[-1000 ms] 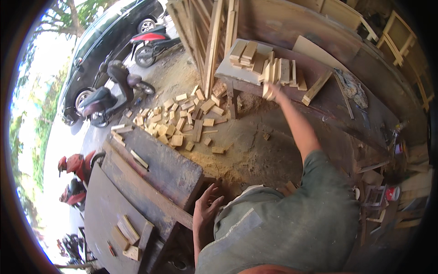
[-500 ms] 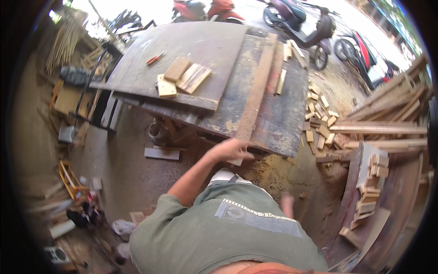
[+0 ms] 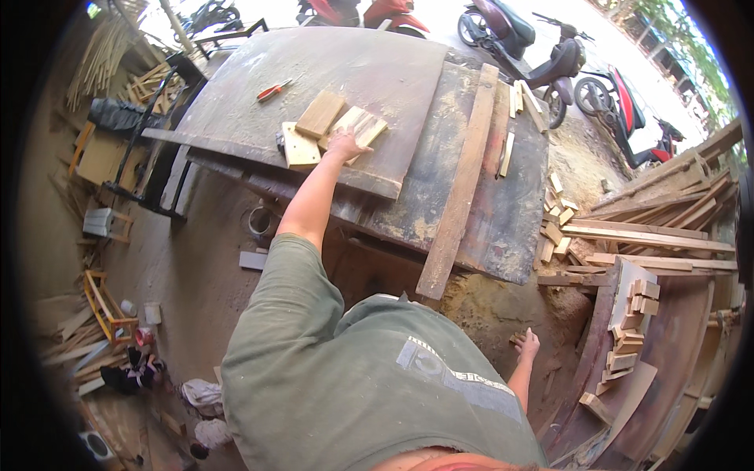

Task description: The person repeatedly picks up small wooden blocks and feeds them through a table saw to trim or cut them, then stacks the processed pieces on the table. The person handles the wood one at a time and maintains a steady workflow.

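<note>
My left hand [image 3: 344, 146] reaches over the table and rests on the near edge of a pale block with a dark streak [image 3: 363, 124]. Its fingers are spread, with the thumb out to the right. Against that block lie a browner wooden block [image 3: 320, 115] and a pale yellow block [image 3: 300, 147] with small dark holes. Low at my right side, my right hand [image 3: 529, 347] hangs with its fingers apart, holding nothing that I can make out. A long brown plank [image 3: 459, 188] lies along the table, its near end overhanging the edge.
A red-handled screwdriver [image 3: 270, 93] lies farther back on the board-topped table [image 3: 259, 59]. Small offcuts [image 3: 554, 235] are heaped at the table's right, beside stacked lumber [image 3: 652, 235]. More blocks [image 3: 626, 337] stand on a bench at right. Scooters [image 3: 565, 59] are parked beyond.
My left hand has left the long plank's near end and moved forward and left onto the streaked block. My right hand has swung out farther to the right.
</note>
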Demonstrator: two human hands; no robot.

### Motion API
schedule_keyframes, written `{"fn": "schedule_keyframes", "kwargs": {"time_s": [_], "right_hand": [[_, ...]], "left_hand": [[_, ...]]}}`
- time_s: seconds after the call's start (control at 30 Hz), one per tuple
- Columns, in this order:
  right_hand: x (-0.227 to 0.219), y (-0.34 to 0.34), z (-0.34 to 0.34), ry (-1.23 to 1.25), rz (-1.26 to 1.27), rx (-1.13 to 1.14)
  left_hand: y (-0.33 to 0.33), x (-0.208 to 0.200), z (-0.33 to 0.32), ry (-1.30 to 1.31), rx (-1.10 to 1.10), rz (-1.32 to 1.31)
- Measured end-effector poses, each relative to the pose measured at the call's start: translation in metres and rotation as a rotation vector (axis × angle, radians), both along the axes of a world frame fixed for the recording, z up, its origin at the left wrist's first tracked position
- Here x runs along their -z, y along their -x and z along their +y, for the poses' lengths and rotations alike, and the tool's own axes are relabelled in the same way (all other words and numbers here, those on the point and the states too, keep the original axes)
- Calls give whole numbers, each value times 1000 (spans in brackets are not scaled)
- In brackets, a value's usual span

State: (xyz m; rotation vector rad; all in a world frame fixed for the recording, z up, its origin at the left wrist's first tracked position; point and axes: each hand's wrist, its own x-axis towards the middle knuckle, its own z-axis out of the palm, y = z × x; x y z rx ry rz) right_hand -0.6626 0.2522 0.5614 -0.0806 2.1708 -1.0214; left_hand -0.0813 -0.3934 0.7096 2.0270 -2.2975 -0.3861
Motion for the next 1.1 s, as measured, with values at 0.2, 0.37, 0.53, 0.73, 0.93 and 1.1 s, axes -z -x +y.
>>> {"fn": "schedule_keyframes", "kwargs": {"time_s": [0.2, 0.37, 0.53, 0.73, 0.93, 1.1], "right_hand": [[-14, -90, 10, -133, -7, -281], [-8, -149, 43, -234, -57, -326], [-5, -152, 47, -162, 99, -267], [-89, -170, -74, 210, 347, -359], [-185, -197, -196, 763, -129, -368], [-179, -189, -222, 815, -186, -221]], "left_hand": [[13, 14, -29, -236, -124, -139], [20, -3, -25, -247, -162, -138], [-2, -23, -25, -523, -209, 1046], [69, -71, 97, -780, 176, 2311], [169, -2, 221, -1049, -100, 2146], [231, 24, 292, -1206, -87, 1882]]}}
